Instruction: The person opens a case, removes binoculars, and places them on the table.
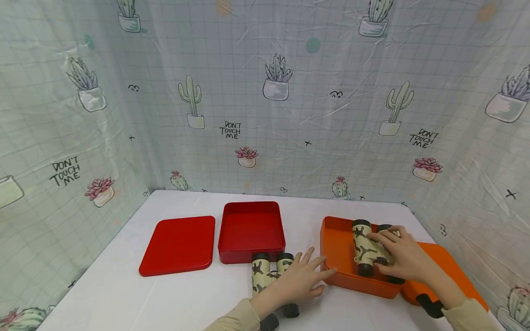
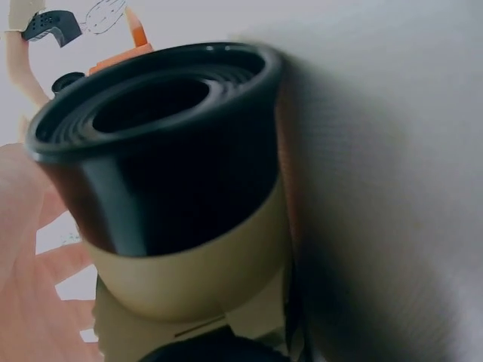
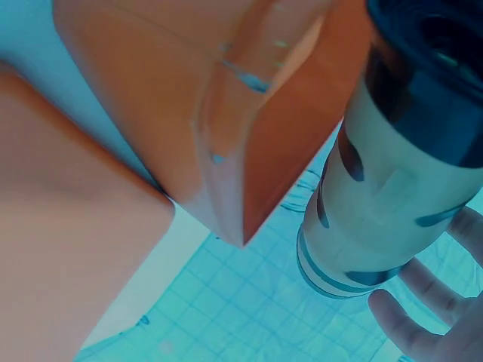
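My right hand [image 1: 403,257] grips a pair of camouflage binoculars [image 1: 365,248], its fingers over the right barrel and the thumb near the middle. These binoculars lie within the orange box [image 1: 360,284], slightly tilted along its right side; one barrel [image 3: 407,181] fills the right of the right wrist view. My left hand [image 1: 300,280] has its fingers spread, fingertips right at the orange box's near left corner. Under the left wrist lies a second pair of camouflage binoculars [image 1: 260,273], partly hidden by the hand and sleeve. Its black-rimmed end [image 2: 158,173] looms in the left wrist view.
An open red box [image 1: 250,256] stands left of centre, just behind the second binoculars. Its flat red lid [image 1: 180,246] lies farther left. At the right, an orange lid [image 1: 449,269] lies against the orange box, partly under my right forearm. A patterned curtain surrounds the white table.
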A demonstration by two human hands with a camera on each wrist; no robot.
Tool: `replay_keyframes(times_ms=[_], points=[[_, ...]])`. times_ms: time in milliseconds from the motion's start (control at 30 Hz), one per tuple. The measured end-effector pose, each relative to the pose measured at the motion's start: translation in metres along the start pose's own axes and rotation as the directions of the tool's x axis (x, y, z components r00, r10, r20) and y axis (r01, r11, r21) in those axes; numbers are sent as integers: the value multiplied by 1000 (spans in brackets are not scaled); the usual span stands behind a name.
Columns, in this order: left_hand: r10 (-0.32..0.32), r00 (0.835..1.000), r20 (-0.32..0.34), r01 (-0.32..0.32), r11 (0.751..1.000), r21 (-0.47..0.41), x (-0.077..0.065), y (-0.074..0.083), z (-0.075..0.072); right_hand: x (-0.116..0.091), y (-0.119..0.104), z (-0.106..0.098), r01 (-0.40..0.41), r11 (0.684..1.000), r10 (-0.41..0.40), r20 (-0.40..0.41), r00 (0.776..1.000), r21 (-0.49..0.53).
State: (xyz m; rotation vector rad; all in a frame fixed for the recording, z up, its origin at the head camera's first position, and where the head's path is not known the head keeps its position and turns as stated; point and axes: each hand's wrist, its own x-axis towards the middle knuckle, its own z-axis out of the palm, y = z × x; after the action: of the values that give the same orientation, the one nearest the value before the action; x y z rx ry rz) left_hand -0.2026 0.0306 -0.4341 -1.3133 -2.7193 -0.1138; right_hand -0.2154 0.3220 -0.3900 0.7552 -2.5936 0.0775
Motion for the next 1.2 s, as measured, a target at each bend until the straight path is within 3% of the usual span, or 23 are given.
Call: replay_keyframes(times_ms=[700,1200], points=[[-7,1000,-19,8,999,34,-1,2,2,-5,-16,-12,19,1000,-19,-8,1000,23],[5,999,-32,-4,999,34,-11,-4,-5,13,-23,-4,45,999,-45,19,999,-1]])
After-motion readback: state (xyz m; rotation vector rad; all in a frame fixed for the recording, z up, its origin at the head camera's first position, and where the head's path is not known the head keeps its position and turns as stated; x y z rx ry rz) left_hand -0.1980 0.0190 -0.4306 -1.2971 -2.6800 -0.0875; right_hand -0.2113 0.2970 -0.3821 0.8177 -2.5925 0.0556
